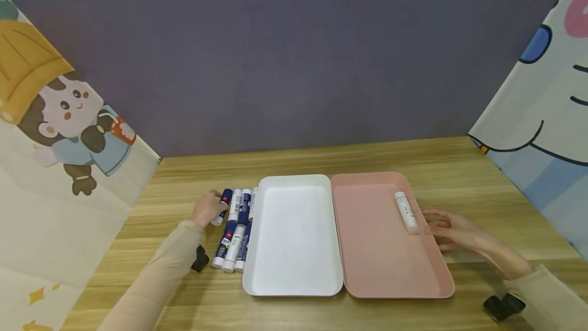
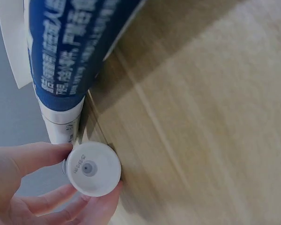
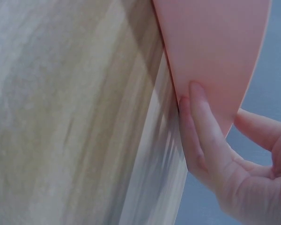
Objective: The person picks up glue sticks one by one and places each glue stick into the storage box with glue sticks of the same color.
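At the left end of the group, my left hand [image 1: 209, 209] grips a blue-and-white glue stick [image 1: 225, 196] with thumb and fingers. The left wrist view shows that glue stick's round white end [image 2: 100, 180], stamped with a date, between thumb and fingers. Several more glue sticks, blue ones [image 1: 225, 243] and white ones [image 1: 235, 206], lie in two rows beside it. My right hand [image 1: 455, 230] holds the right edge of a pink tray [image 1: 386, 264], thumb at the rim and fingers against the outer wall [image 3: 215, 56]. One white glue stick [image 1: 407, 213] lies inside that tray.
A white tray [image 1: 294, 249] stands between the glue sticks and the pink tray, edge against edge with the latter. Both trays rest on a wood-grain table [image 1: 193, 300]. A dark grey panel [image 1: 294, 65] rises behind, with printed cloths at both sides.
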Tool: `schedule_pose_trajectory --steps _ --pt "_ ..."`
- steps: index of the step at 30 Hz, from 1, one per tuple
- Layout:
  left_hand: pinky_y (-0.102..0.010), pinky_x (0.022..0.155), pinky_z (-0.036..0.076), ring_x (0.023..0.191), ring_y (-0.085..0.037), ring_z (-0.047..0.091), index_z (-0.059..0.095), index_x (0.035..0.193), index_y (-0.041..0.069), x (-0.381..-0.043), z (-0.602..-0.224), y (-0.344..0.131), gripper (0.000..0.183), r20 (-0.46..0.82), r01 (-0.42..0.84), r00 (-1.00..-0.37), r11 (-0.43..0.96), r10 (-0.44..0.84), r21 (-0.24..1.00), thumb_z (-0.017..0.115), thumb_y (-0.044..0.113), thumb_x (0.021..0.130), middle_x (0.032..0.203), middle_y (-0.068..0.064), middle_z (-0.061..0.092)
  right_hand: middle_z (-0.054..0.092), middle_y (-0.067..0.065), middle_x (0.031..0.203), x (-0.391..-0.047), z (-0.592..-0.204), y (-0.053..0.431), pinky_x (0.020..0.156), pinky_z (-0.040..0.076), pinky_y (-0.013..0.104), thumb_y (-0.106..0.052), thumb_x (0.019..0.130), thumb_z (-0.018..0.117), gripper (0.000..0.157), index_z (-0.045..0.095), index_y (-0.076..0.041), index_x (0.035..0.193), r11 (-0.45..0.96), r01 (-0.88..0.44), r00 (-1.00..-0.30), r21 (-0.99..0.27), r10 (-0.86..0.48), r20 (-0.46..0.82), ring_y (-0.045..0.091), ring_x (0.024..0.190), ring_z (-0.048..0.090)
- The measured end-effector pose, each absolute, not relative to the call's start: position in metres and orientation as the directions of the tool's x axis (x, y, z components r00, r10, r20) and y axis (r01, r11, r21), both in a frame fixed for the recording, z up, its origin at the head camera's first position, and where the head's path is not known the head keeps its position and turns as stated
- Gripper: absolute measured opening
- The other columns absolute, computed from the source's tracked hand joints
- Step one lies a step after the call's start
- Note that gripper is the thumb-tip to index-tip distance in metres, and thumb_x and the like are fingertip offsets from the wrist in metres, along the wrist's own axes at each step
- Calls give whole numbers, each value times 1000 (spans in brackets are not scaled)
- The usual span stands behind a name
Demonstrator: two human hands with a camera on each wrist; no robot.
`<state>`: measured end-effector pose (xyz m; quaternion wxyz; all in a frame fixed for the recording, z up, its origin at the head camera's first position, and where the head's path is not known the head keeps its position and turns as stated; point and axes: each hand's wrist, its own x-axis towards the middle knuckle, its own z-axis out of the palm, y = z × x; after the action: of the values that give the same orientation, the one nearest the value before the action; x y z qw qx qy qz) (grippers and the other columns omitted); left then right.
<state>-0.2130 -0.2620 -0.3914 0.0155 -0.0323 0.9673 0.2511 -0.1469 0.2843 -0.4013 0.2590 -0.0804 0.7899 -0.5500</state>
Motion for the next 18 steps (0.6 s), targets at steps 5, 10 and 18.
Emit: schedule_pose_trajectory --steps 5,10,18 --pt "-46 78 44 87 -38 54 51 105 -15 -214 -393 -263 40 -46 -75 -997 867 -60 492 61 10 75 99 -31 56 42 34 116 -147 -402 284 72 52 41 -18 91 49 65 10 15 131 374 165 -852 -913 -412 -323 26 94 57" --pt "-46 78 44 87 -38 54 52 104 -15 -216 -393 -263 41 -51 -78 -997 861 -61 503 62 11 75 99 -32 56 42 34 117 -147 -402 284 73 52 41 -18 90 50 65 10 15 131 370 180 -851 -911 -406 -333 25 95 57" --pt "-45 73 46 79 -33 55 51 106 -15 -213 -387 -263 41 -40 -81 -997 838 -70 540 60 9 74 96 -30 57 44 32 116 -147 -403 284 73 52 42 -18 90 51 66 10 15 130 367 183 -852 -912 -405 -333 24 94 57"
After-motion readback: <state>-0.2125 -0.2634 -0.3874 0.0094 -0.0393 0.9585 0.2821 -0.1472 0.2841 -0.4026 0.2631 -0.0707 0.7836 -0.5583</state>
